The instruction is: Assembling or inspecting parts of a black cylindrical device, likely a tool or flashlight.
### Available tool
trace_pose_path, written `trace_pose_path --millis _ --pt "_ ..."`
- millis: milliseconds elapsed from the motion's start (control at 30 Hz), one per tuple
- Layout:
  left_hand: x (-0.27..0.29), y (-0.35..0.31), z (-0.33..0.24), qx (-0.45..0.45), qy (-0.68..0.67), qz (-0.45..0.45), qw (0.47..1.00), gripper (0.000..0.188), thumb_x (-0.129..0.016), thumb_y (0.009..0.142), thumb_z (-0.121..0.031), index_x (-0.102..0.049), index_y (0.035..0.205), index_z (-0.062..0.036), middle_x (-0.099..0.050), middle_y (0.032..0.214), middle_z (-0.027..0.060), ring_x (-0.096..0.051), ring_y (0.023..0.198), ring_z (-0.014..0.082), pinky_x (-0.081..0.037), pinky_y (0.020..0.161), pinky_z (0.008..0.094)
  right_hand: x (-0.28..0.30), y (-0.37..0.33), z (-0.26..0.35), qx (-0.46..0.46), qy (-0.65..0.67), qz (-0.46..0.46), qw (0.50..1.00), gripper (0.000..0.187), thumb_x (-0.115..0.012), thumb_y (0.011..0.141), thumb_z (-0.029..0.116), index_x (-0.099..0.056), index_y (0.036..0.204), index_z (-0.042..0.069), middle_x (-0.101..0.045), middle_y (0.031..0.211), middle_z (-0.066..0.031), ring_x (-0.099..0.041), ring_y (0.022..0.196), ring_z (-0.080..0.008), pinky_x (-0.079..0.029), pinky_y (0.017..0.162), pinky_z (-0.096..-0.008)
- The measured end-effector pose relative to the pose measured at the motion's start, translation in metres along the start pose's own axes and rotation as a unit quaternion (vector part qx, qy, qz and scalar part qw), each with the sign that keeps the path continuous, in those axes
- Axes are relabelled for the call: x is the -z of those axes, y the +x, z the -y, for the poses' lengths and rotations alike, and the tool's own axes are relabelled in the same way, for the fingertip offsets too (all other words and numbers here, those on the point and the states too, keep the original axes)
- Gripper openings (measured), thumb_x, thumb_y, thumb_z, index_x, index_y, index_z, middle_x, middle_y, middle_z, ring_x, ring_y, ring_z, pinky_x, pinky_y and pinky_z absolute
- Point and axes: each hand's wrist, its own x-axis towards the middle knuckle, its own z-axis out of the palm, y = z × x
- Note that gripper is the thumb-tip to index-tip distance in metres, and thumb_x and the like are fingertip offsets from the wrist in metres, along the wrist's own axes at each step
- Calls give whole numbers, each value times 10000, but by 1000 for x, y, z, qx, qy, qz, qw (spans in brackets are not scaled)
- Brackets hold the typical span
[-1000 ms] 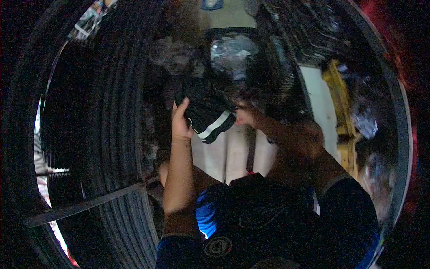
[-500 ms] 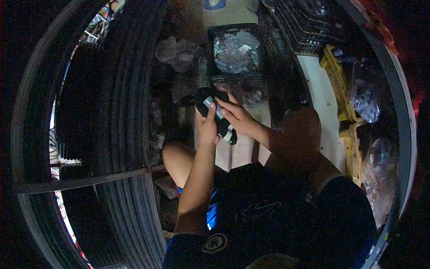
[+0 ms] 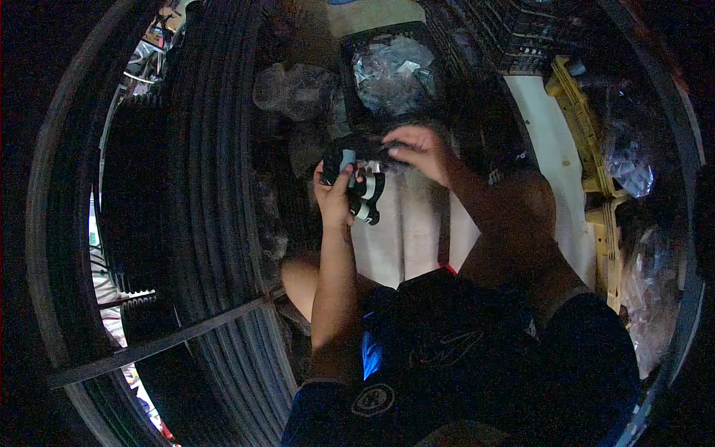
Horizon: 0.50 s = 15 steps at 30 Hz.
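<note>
My left hand (image 3: 335,194) is closed around a bundle of black, band-like pieces (image 3: 364,191) with pale grey and white sections, its thumb lying across a grey section. I cannot make out the exact kind of the pieces. To the right and a little higher is my right hand (image 3: 424,151), its fingers bent toward the bundle and slightly blurred. A dark part of the bundle reaches up to these fingertips. What lies between them is too dark to tell.
Beyond my hands stands a black crate (image 3: 346,56) filled with clear plastic bags (image 3: 395,71). Stacked dark crates (image 3: 547,33) and yellow crates (image 3: 585,130) are at the right. Ribbed dark panels (image 3: 216,164) and a metal bar (image 3: 164,339) line the left.
My right hand has lifted off the grey section and moved up and right, away from my left hand. The bundle has turned in my left hand, so its white bands show more.
</note>
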Motion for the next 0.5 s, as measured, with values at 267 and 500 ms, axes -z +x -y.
trace_pose_path --millis 267,500 --pt "5 -13 33 22 -23 75 997 269 -544 980 -127 -572 1233 -42 -664 1081 88 -668 891 200 -552 770 326 -46 -21 -45 -64 -4 29 998 381 -689 898 131 -549 1243 52 -612 1141 -105 -590 1074 -194 -460 953 -361" --pt "-34 -49 47 -162 381 98 905 562 -474 1015 -309 -354 1487 -29 -228 1575 201 -163 1457 380 -102 1150 547 -55 -40 -84 34 -15 -86 996 416 -618 911 143 -517 1290 4 -593 1254 -188 -550 1181 -269 -414 1027 -385"
